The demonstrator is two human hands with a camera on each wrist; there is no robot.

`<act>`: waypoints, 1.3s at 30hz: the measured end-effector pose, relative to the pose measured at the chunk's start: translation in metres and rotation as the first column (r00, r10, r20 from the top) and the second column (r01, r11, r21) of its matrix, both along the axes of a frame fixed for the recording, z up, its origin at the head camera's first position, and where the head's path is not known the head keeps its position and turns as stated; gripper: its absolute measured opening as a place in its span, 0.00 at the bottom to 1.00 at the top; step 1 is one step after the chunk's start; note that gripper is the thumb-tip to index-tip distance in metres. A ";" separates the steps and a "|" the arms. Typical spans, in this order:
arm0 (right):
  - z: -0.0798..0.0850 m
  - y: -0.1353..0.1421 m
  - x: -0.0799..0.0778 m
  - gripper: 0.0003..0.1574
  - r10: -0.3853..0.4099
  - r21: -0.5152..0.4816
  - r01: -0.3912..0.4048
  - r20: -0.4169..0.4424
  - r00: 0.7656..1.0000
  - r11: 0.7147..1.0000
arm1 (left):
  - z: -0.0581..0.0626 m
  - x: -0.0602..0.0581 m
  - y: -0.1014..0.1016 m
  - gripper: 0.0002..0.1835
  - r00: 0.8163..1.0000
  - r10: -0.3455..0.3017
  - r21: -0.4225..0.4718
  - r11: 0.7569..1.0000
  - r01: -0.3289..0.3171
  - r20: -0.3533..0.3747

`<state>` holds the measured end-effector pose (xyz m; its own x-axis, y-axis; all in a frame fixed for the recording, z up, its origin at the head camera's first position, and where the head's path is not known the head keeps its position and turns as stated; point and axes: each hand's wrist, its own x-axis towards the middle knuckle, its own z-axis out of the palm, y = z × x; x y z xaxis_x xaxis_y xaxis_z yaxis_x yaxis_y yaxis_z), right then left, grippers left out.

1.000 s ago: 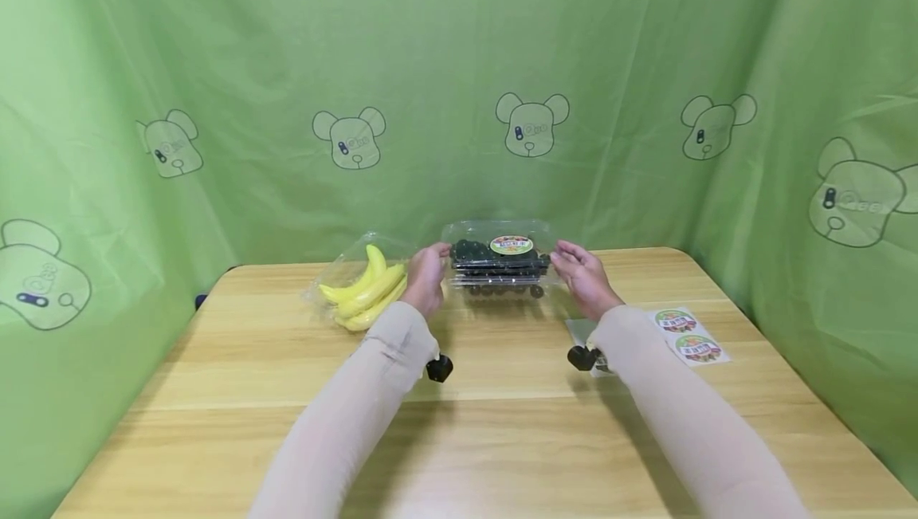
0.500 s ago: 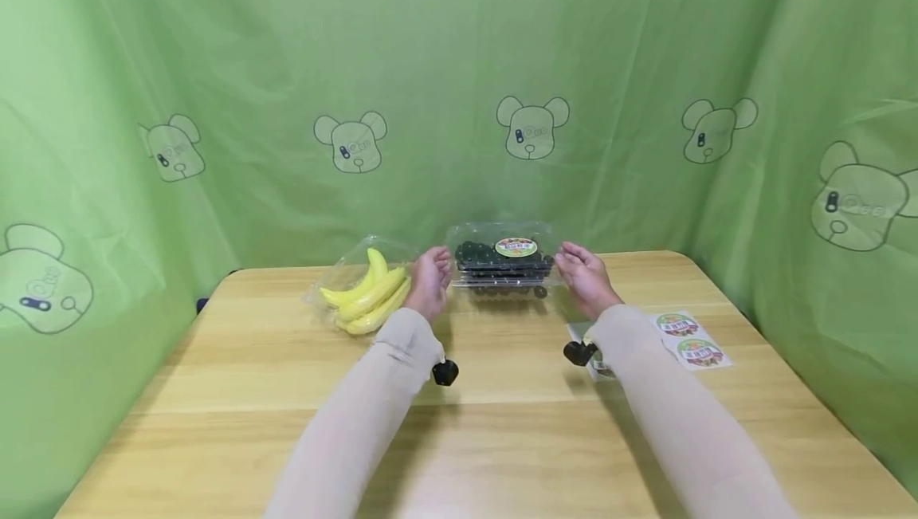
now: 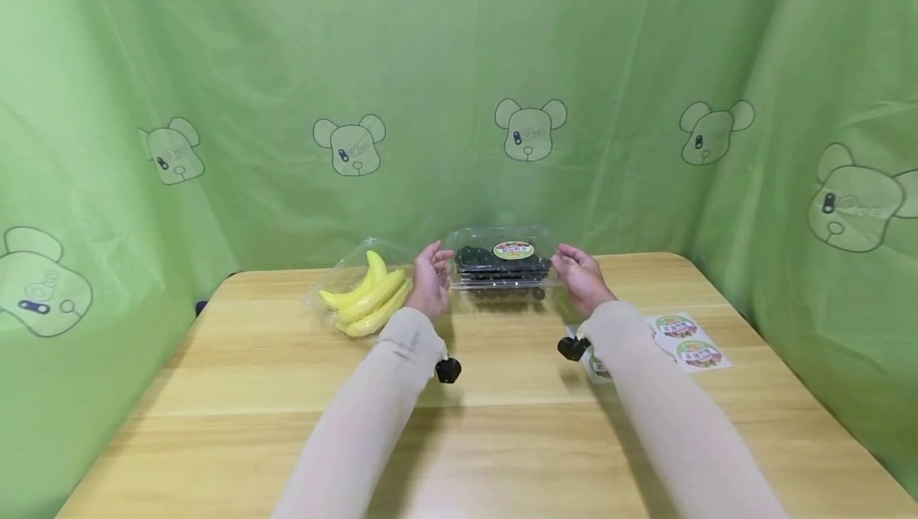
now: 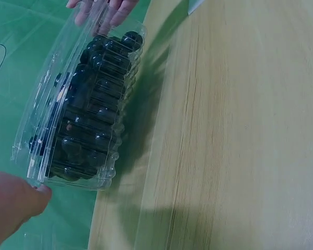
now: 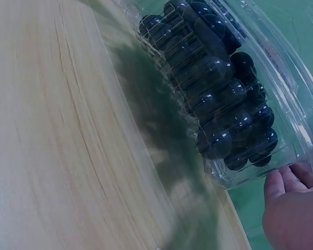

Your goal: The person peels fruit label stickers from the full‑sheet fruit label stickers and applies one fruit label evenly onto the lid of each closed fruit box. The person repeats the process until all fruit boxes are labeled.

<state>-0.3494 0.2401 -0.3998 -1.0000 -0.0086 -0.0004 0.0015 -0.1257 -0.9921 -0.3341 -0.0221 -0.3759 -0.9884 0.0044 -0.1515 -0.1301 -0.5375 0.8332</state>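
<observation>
A clear plastic clamshell box (image 3: 502,278) of dark grapes (image 4: 88,114) sits at the back edge of the table, a round-ended colourful label (image 3: 513,250) on its lid. At its left end is my left hand (image 3: 430,284), fingers loosely spread and bare of any grip. In the left wrist view the left thumb (image 4: 39,200) lies right by the box's lower corner. My right hand (image 3: 583,280) is at the opposite end, its relaxed fingers (image 5: 292,179) against the box wall near the lid rim.
Left of the box lie yellow bananas (image 3: 369,300) in a clear plastic package (image 3: 337,268). Sheets of round fruit stickers (image 3: 697,353) are on the right, partly under the right forearm. A green curtain (image 3: 445,49) stands close behind the wooden table (image 3: 502,439).
My left hand has loosened from the box end and its fingers have spread. My right fingers drew slightly off the box, then came back to its end. The box has barely shifted.
</observation>
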 end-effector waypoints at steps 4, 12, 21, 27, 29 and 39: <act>-0.002 0.000 -0.001 0.37 -0.002 0.006 0.002 0.015 1.000 1.000 | -0.002 -0.001 0.000 0.19 1.000 -0.006 0.009 1.000 0.006 0.001; -0.003 -0.002 -0.003 0.37 -0.027 -0.033 0.027 0.024 0.999 0.999 | -0.005 -0.005 -0.001 0.19 0.999 -0.042 0.010 0.999 0.042 -0.009; -0.009 -0.003 -0.005 0.36 -0.051 -0.017 0.051 0.029 0.998 0.999 | -0.011 -0.005 0.000 0.16 0.998 -0.064 -0.036 0.997 0.063 -0.012; -0.010 -0.002 -0.005 0.37 -0.031 0.028 0.030 0.042 0.999 0.999 | -0.011 -0.005 0.001 0.16 0.997 -0.072 -0.067 0.995 0.070 -0.024; -0.011 -0.002 -0.004 0.37 -0.029 0.034 0.027 0.049 0.998 0.999 | -0.011 -0.005 0.002 0.16 0.997 -0.075 -0.074 0.995 0.073 -0.023; -0.016 -0.002 -0.002 0.36 -0.051 0.118 0.045 0.051 0.997 0.992 | -0.015 -0.002 0.005 0.21 0.995 -0.091 -0.125 0.988 0.086 -0.033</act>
